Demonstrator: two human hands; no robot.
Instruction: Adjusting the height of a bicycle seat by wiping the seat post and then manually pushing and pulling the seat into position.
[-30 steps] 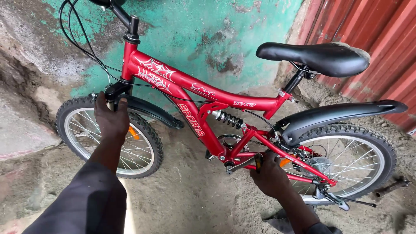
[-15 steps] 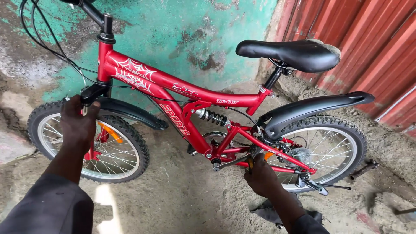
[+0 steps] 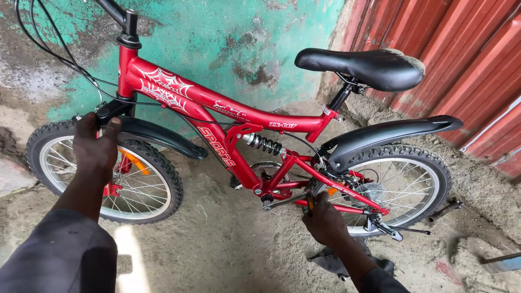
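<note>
from my remote seat i see a red bicycle [image 3: 228, 135] standing on dirt against a green wall [image 3: 217, 38]. my left hand [image 3: 95, 149] is wrapped around the fork top above the front wheel [image 3: 146, 179]; my right hand [image 3: 325, 220] closes on the pedal [image 3: 310, 203] (mostly hidden) near the rear wheel [image 3: 412, 179].
</note>
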